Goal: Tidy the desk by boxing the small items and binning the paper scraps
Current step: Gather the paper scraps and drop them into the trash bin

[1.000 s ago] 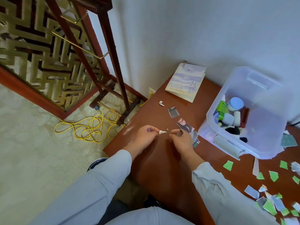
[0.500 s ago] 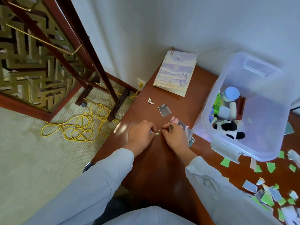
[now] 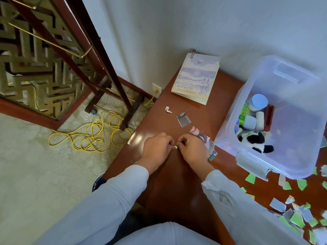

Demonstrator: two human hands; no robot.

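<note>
Both hands meet on the brown desk (image 3: 177,183). My left hand (image 3: 156,148) is curled shut around small paper scraps, and a tiny white-green scrap (image 3: 175,147) pokes out at its fingertips. My right hand (image 3: 192,149) touches it with pinched fingers; whether it grips that scrap I cannot tell. Under the right hand lies a torn photo piece (image 3: 200,135). A grey scrap (image 3: 184,119) and a small white folded scrap (image 3: 168,109) lie farther back. Many green, blue and white scraps (image 3: 297,214) litter the desk at the right.
A clear plastic box (image 3: 247,160) at the right holds a panda toy (image 3: 256,141), a blue-capped jar (image 3: 258,102) and other small items. A spiral notebook (image 3: 196,77) leans at the wall. A yellow cable (image 3: 88,135) coils on the carpet by a wooden stand.
My two hands have drawn together over the small scrap, from a short gap apart to fingertips touching. The head view has tilted and shifted slightly.
</note>
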